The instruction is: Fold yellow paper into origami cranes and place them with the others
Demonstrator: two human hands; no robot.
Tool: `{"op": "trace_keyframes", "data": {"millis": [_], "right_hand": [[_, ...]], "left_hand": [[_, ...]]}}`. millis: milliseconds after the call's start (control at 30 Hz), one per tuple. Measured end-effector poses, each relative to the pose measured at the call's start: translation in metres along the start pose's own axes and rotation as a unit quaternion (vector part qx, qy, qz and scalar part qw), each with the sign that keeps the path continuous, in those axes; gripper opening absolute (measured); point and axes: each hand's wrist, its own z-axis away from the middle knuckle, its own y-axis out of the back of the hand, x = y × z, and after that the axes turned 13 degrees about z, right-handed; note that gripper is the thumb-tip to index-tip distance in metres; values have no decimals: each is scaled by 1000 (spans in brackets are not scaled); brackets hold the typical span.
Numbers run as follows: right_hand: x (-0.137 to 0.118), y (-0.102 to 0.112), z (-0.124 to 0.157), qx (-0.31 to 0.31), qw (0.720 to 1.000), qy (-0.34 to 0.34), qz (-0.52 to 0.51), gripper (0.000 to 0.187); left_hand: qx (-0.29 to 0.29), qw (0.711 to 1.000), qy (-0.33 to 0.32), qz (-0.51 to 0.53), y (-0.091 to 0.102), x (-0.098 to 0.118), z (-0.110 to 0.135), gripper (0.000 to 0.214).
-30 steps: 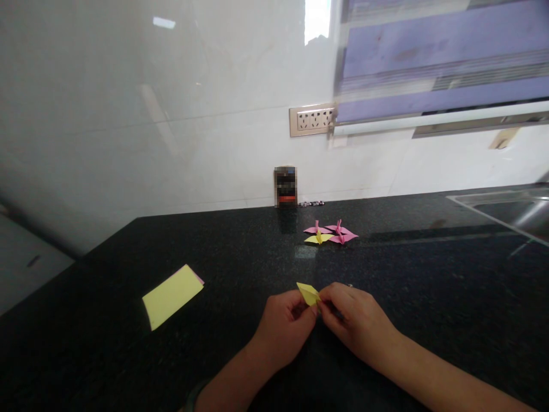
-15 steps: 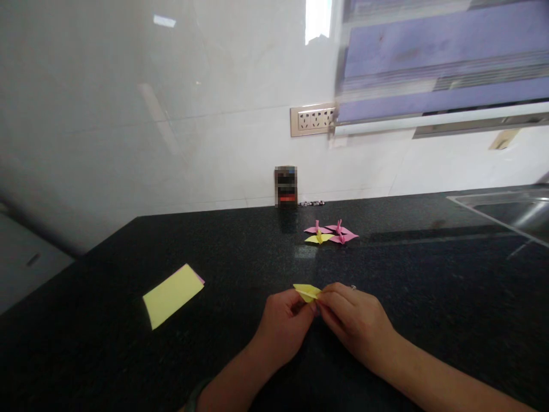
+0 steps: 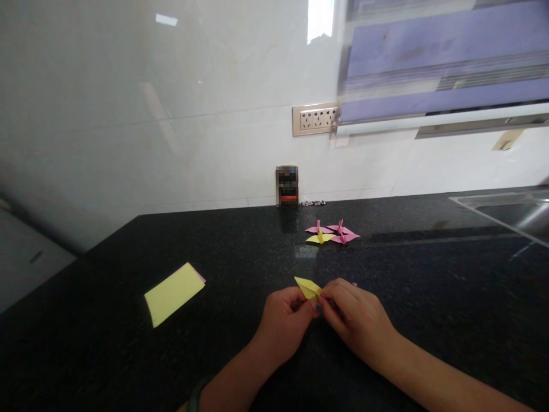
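Note:
Between my two hands is a small folded piece of yellow paper (image 3: 307, 287), its pointed end toward the upper left. My left hand (image 3: 285, 323) pinches its lower left side, thumb in front. My right hand (image 3: 355, 315) is closed on the paper's right end, and the fingertips of both hands nearly meet there. The fingers hide the lower part of the paper. Beyond my hands stand several folded paper cranes: a yellow crane (image 3: 321, 237) at the front left and pink cranes (image 3: 343, 237) beside and behind it.
On the black countertop (image 3: 231, 252), a stack of yellow paper sheets (image 3: 175, 294) lies at left, a pink edge showing beneath. A small dark box (image 3: 287, 186), blurred out, leans at the wall with a beaded strip (image 3: 314, 203) beside it. A sink (image 3: 514, 209) is at right.
The folded yellow paper has tilted, its point now higher and its right end pinched lower. My right hand has risen slightly; the left hand has hardly moved.

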Motion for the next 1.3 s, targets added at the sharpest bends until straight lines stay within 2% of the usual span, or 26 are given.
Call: {"op": "trace_keyframes", "data": {"millis": [233, 533, 933, 1133, 1300], "right_hand": [[1, 2, 2, 12, 999, 44, -7, 16], [2, 1, 1, 25, 999, 21, -2, 17], [0, 2, 1, 39, 998, 52, 1, 18], [0, 2, 0, 38, 999, 39, -4, 18], [-2, 4, 0, 30, 999, 43, -5, 17]], "left_hand": [[37, 999, 25, -5, -1, 1, -1, 19], [5, 999, -3, -43, -4, 5, 1, 19], [21, 998, 7, -52, -4, 1, 1, 22], [-11, 996, -27, -85, -4, 8, 3, 20], [-14, 992, -38, -119, -3, 10, 3, 20]]}}
